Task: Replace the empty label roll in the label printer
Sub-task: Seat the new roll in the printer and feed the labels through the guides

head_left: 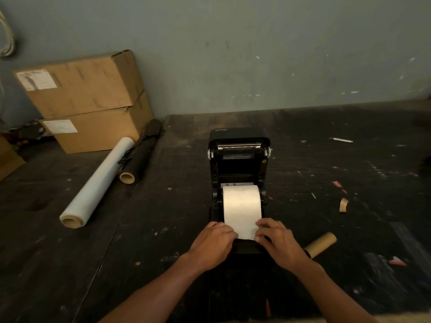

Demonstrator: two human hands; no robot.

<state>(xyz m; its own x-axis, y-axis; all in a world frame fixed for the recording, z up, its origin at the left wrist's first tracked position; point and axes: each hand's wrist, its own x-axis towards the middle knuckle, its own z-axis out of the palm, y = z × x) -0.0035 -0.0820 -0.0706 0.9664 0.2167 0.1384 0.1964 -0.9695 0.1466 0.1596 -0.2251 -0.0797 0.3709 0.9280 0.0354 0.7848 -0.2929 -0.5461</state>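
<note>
Label roll (241, 201): white, full, seated in the open bay of the label printer (239, 164); free end pulled forward over the front edge.
Left hand (213, 244): palm down, fingertips (233, 234) pressed on the left edge of the loose paper end — pinning it, not wrapped around it.
Right hand (277, 240): same on the right edge, fingers curled, tips on the paper corner.
Printer lid: swung up and back, print head bar facing the camera, "Xprinter" on top.
Empty core (320, 244): brown cardboard tube lying on the table (163, 229), just right of the right wrist.
Right side: small curled cardboard scrap (343, 204), apart from the printer.
Left side: clear film roll (98, 183) and black roll (142, 152) lying side by side, touching near their far ends.
Back left: two stacked cardboard boxes (86, 101) against the wall.
</note>
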